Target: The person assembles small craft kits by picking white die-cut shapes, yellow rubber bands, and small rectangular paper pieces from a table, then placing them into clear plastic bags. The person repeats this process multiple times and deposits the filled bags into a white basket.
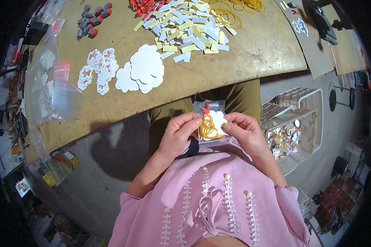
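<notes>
A small clear plastic bag [212,123] is held over my lap, below the table edge. Inside it I see yellow rubber bands, a white cloud-shaped card and a small red piece. My left hand [178,133] pinches the bag's left side. On its right side, my right hand [245,132] grips it with thumb and fingers. Both hands touch the bag at its lower half.
The brown table [251,49] carries white cloud-shaped cards [142,70], small printed cut-outs [98,70], a heap of yellow and white strips [189,29], yellow rubber bands [235,10], red-grey clips [92,18] and empty clear bags [55,90]. A white basket [294,127] of filled bags stands at right.
</notes>
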